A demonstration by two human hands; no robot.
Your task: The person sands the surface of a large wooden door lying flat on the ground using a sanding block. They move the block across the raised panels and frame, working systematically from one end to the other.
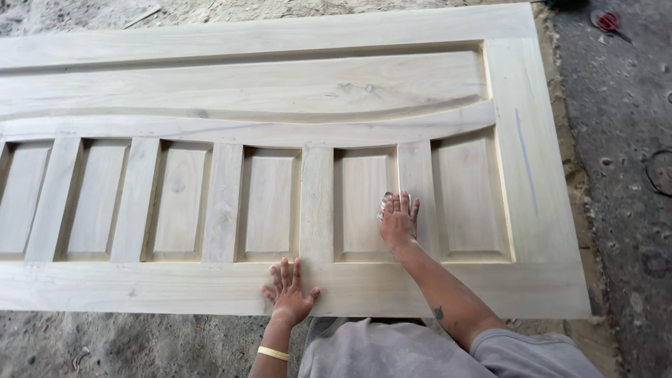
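A large unfinished pale wooden door (294,91) lies flat, with a row of several recessed panels and a curved upper panel. My right hand (399,220) presses a small piece of sandpaper (382,205) against the edge of a recessed panel, beside an upright wooden bar. My left hand (288,288) rests flat with fingers spread on the door's near rail (140,287), holding nothing. A yellow band is on my left wrist.
The door lies on a dusty concrete floor (623,140) covered in sawdust. A small red object (607,21) and dark items sit at the top right. A dark ring mark (658,171) shows on the floor at the right edge.
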